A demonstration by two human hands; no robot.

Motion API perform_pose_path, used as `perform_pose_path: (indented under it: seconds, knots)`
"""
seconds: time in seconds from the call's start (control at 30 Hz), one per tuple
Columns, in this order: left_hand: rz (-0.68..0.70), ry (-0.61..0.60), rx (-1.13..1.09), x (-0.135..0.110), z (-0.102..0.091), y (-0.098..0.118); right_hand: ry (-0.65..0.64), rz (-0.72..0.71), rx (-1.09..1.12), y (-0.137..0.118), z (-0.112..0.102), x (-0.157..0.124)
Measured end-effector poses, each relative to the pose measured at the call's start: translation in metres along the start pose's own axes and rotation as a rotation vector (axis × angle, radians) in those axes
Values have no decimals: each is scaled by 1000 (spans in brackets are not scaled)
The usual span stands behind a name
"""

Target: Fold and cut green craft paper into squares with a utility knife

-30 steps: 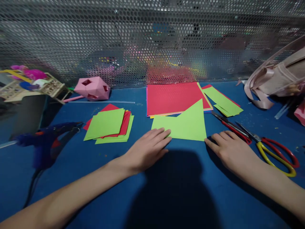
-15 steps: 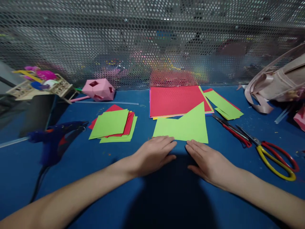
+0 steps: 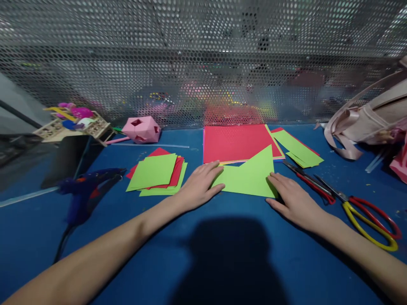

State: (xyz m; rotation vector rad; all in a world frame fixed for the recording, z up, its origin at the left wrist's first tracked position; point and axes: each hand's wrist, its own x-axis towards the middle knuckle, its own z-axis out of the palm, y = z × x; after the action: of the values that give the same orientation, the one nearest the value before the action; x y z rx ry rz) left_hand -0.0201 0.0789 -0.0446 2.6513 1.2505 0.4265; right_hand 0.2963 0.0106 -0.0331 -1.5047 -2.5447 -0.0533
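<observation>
A folded sheet of light green paper lies on the blue table, its upper right corner rising to a point. My left hand rests over the paper's left end, thumb apart from the fingers, hiding that edge. At the right end, my right hand touches the lower corner with its fingertips, thumb spread. Behind the green sheet is a stack of coloured paper with red on top. Left of my left hand sits a pile of green and red paper squares.
To the right lie scissors with red and yellow handles, a red-handled cutting tool and green paper strips. A blue glue gun and a pink paper polyhedron are on the left. Perforated metal mesh closes the back.
My hands have moved apart from the paper's near edge: the left to its left end, the right to its right end. The view has tilted up slightly.
</observation>
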Motion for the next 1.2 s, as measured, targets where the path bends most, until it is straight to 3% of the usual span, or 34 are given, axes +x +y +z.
perform_pose_path:
  seconds: [0.13,0.27,0.43,0.57,0.67,0.8,0.97,1.07,1.2]
  knots:
    - [-13,24,-47,-1,-2,3,-28,-41,90,0,3,3]
    - [-33,137,-129,-4,-6,5,-43,-93,157,6,4,6]
    - [-2,255,-138,-9,-10,11,34,-154,156,13,13,6]
    - [-56,288,-72,-9,-22,6,98,-175,138,15,18,5]
    - [-173,271,2,-7,-39,-11,136,-191,104,16,20,5]
    - [-494,218,156,-4,-59,-53,167,-223,59,17,22,6]
    - [-737,176,233,-12,-63,-103,168,-226,67,18,23,7]
    - [-815,113,270,-16,-59,-112,178,-234,68,18,24,8]
    - [-847,52,314,-13,-55,-100,190,-246,56,19,25,8]
